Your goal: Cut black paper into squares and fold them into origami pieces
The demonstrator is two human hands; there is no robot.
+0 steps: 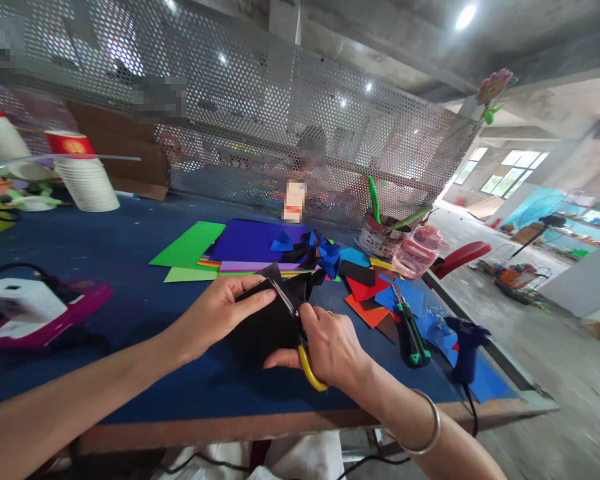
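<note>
My left hand [220, 312] pinches a sheet of black paper [265, 330] near its top corner, holding it above the blue table [130, 267]. In my right hand [330, 347] are yellow-handled scissors [305, 360], fingers closed through the loops. Their blades [285, 299] run up into the black paper's upper edge. A bangle sits on my right wrist.
A stack of coloured paper sheets [250, 243] and cut scraps lies beyond my hands. To the right are green-handled pliers [411, 337], a blue glue gun [465, 347], a plastic jar [417, 253] and a tin of tools. Paper cups [85, 173] stand far left; a white device [23, 300] is near left. A perforated metal screen backs the table.
</note>
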